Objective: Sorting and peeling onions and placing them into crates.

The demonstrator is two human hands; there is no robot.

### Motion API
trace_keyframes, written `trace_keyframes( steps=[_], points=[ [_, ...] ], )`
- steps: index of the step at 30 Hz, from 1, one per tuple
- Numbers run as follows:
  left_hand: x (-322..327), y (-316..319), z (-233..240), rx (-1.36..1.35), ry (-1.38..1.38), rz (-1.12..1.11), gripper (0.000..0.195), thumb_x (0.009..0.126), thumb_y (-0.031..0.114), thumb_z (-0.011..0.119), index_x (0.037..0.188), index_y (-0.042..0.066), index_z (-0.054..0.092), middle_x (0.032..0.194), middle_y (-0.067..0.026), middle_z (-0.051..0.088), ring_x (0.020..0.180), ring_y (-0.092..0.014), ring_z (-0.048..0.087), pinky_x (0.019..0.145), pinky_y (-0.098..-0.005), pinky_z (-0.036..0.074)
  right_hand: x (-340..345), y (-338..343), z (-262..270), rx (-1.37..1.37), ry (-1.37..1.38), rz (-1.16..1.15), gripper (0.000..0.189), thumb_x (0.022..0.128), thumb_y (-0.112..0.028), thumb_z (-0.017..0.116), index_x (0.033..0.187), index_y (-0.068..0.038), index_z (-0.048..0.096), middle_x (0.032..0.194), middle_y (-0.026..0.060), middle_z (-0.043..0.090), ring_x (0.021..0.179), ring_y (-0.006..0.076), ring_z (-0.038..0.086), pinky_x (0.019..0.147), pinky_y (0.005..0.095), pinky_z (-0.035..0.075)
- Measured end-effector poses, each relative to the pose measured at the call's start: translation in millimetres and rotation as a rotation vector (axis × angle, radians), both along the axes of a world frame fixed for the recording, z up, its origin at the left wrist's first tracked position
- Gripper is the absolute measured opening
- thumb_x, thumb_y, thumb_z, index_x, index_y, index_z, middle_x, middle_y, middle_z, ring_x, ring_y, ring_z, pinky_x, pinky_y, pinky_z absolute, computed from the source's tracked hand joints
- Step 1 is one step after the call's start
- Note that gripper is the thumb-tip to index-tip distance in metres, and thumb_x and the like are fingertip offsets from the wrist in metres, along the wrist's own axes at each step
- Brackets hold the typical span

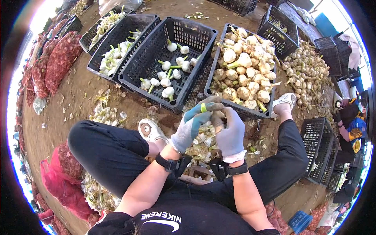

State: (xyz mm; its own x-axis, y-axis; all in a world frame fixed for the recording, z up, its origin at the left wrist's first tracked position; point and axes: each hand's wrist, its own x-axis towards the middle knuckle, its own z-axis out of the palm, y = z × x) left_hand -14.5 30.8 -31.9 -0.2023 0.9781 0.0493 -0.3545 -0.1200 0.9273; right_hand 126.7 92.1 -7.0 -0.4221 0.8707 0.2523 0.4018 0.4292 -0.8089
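My left hand point(192, 123), in a grey and blue knit glove with a yellow-green band on one finger, meets my right hand point(230, 132) in a matching glove. Their fingertips come together near the front corner of a black plastic crate point(209, 88) heaped with untrimmed garlic bulbs point(243, 60). Whether anything is held between the fingers cannot be told. To the left, another black crate point(147, 98) holds scattered, cleaned white garlic bulbs point(168, 92). Peeled skins and stem scraps point(205, 141) lie on the ground below my hands.
More crates point(98, 75) with garlic stand at the left. A pile of garlic point(307, 70) lies at the right, near stacked crates point(314, 149) and a person point(354, 126). Red mesh sacks point(63, 60) line the left side. My shoes point(151, 130) flank the scraps.
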Motion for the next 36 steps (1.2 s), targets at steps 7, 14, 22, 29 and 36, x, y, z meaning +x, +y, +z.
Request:
trace_keyframes(
  steps=[7, 14, 22, 29, 36],
  points=[
    [-11, 10, -18, -0.016, -0.617, 0.27, 0.038, 0.101, 0.017, 0.048, 0.126, -0.005, 0.066, 0.128, -0.0179, 0.069, 0.121, -0.032, 0.067, 0.111, -0.047, 0.052, 14, -2, -36, -0.047, -0.311, -0.088, 0.019, 0.094, -0.024, 0.072, 0.104, -0.008, 0.07, 0.092, 0.0169, 0.071, 0.087, 0.04, 0.07, 0.073, 0.0467, 0.055],
    [-119, 22, 39, 0.236, -1.041, 0.481, 0.061, 0.104, 0.039, 0.064, 0.143, -0.002, 0.041, 0.143, -0.0296, 0.055, 0.138, -0.043, 0.054, 0.109, -0.0497, 0.056, 31, 7, -57, 0.22, -0.319, 0.056, 0.024, 0.089, -0.015, 0.07, 0.113, -0.011, 0.07, 0.101, 0.0127, 0.073, 0.092, 0.0346, 0.071, 0.076, 0.0454, 0.056],
    [-41, 19, -16, -0.101, -0.573, 0.33, 0.039, 0.109, 0.031, 0.055, 0.139, 0.007, 0.056, 0.129, -0.0114, 0.066, 0.118, -0.029, 0.066, 0.106, -0.0445, 0.054, 82, 141, -54, 0.247, -0.799, -0.637, 0.044, 0.088, -0.025, 0.077, 0.125, -0.004, 0.062, 0.109, 0.0166, 0.069, 0.104, 0.0374, 0.066, 0.088, 0.0467, 0.053],
    [-14, 21, 0, -0.16, -0.442, 0.204, 0.038, 0.108, 0.023, 0.057, 0.141, 0.004, 0.054, 0.123, -0.0103, 0.068, 0.113, -0.024, 0.069, 0.102, -0.0397, 0.055, 89, 183, -80, 0.494, -1.196, -0.437, 0.032, 0.085, -0.024, 0.076, 0.111, -0.007, 0.07, 0.104, 0.0102, 0.067, 0.104, 0.0353, 0.065, 0.088, 0.0441, 0.055],
    [14, 27, 0, -0.232, -0.084, 0.101, 0.061, 0.097, 0.011, 0.07, 0.153, 0.005, 0.047, 0.141, -0.0075, 0.06, 0.123, -0.018, 0.061, 0.105, -0.0334, 0.051, 88, 161, -21, -0.028, -0.467, -0.301, 0.053, 0.091, -0.042, 0.077, 0.118, 0.003, 0.071, 0.105, 0.0266, 0.073, 0.101, 0.0442, 0.07, 0.087, 0.0479, 0.054]
  ],
)
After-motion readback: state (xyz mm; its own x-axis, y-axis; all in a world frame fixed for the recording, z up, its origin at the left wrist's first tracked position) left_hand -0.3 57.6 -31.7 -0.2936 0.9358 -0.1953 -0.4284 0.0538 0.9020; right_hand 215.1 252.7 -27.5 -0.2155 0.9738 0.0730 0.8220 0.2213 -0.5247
